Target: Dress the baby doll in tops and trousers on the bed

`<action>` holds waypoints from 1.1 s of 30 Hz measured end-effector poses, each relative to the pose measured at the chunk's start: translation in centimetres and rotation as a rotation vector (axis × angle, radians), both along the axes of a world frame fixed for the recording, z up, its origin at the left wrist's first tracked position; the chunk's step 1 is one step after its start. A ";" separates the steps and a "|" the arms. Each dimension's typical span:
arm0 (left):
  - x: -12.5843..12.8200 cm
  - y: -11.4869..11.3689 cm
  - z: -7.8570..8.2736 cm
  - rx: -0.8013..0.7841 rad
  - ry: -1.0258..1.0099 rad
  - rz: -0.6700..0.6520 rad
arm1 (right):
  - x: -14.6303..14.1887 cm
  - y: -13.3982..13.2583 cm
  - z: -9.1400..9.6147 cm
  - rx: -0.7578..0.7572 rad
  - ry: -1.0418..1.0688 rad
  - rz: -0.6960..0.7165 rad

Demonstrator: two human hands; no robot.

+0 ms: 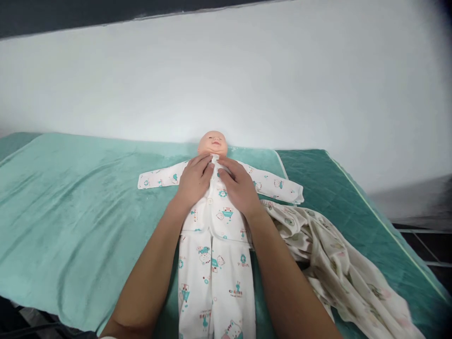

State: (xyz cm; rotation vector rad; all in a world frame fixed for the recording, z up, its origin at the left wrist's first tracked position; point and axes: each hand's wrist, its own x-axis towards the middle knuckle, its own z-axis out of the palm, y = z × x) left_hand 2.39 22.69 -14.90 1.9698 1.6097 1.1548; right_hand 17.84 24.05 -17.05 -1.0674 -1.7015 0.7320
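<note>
Head: shirt (pixel 222 214) beneath right grip (pixel 241 184)

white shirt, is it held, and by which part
Left hand and right hand touch the shirt beside its collar; whether either grips it cannot be told.

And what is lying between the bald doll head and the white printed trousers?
A white printed long-sleeved shirt lies there, under the left hand and right hand, in the head-camera view.

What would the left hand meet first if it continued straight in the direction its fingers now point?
The left hand would probably meet the white collar first, below the doll's head; exact depth there is hard to judge.
</note>
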 end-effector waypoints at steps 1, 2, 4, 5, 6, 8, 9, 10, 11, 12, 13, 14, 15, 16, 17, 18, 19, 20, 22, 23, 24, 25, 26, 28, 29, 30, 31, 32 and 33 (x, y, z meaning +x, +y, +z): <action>0.0 0.0 -0.1 0.005 -0.001 -0.001 | 0.0 0.0 0.0 0.005 -0.007 0.005; 0.0 0.0 -0.1 0.009 -0.002 -0.004 | 0.0 0.0 0.0 0.010 -0.014 0.009; 0.0 0.0 -0.2 0.012 -0.001 -0.006 | 0.0 -0.1 -0.1 0.017 -0.021 0.009; 0.0 0.0 -0.1 0.012 -0.001 -0.004 | 0.0 -0.2 -0.1 0.019 -0.019 0.005; 0.0 0.0 -0.1 0.011 -0.003 0.003 | 0.0 -0.2 -0.1 0.020 -0.014 -0.003; 0.1 0.0 0.0 0.006 -0.012 0.020 | -0.1 -0.2 -0.2 0.021 -0.001 -0.027; 0.1 0.0 0.1 0.003 -0.017 0.027 | -0.1 -0.2 -0.2 0.022 0.006 -0.039; 0.1 0.0 0.1 0.001 -0.021 0.032 | -0.2 -0.2 -0.2 0.022 0.013 -0.048; 0.1 0.0 0.1 -0.001 -0.024 0.034 | -0.2 -0.2 -0.3 0.022 0.016 -0.054; 0.1 0.0 0.1 -0.002 -0.023 0.033 | -0.2 -0.2 -0.3 0.020 0.017 -0.056; 0.1 0.0 0.2 -0.003 -0.021 0.029 | -0.3 -0.2 -0.3 0.017 0.019 -0.057; 0.1 0.0 0.2 -0.004 -0.019 0.025 | -0.3 -0.3 -0.3 0.014 0.019 -0.059; 0.1 0.0 0.2 -0.004 -0.017 0.020 | -0.3 -0.3 -0.2 0.012 0.018 -0.062; 0.1 0.0 0.1 -0.005 -0.016 0.016 | -0.2 -0.3 -0.2 0.011 0.013 -0.063; 0.1 0.0 0.1 -0.006 -0.016 0.013 | -0.2 -0.3 -0.1 0.012 0.006 -0.063; 0.1 0.0 0.1 -0.006 -0.017 0.012 | -0.2 -0.3 -0.1 0.013 -0.004 -0.060; 0.1 0.0 0.1 -0.006 -0.019 0.012 | -0.2 -0.4 0.0 0.015 -0.017 -0.056; 0.1 0.0 0.1 -0.005 -0.021 0.012 | -0.2 -0.4 0.0 0.016 -0.032 -0.050; 0.1 0.1 0.0 -0.005 -0.019 0.011 | -0.1 -0.3 0.1 0.013 -0.065 -0.039; 0.0 0.1 0.0 -0.004 -0.015 0.009 | -0.1 -0.3 0.1 0.010 -0.084 -0.034; 0.0 0.1 0.0 -0.003 -0.010 0.005 | 0.0 -0.3 0.2 0.008 -0.104 -0.027; 0.0 0.1 0.0 -0.001 -0.005 0.002 | 0.0 -0.3 0.2 0.010 -0.127 -0.016; 0.0 0.1 0.0 0.000 -0.001 0.001 | 0.0 -0.3 0.3 0.014 -0.149 -0.006; 0.0 0.1 0.0 -0.001 0.000 0.001 | 0.0 -0.3 0.4 0.027 -0.184 0.012; 0.0 0.0 0.0 -0.004 0.000 0.003 | 0.0 -0.3 0.4 0.030 -0.192 0.017; 0.0 0.0 0.1 -0.006 0.001 0.005 | -0.1 -0.4 0.5 0.028 -0.192 0.015; 0.0 0.0 0.1 -0.007 0.003 0.006 | -0.1 -0.4 0.5 0.021 -0.183 0.007; 0.0 0.0 0.1 -0.006 0.007 0.006 | -0.1 -0.5 0.5 0.013 -0.166 -0.004; 0.0 0.0 0.1 -0.002 0.011 0.004 | -0.2 -0.5 0.5 0.005 -0.146 -0.013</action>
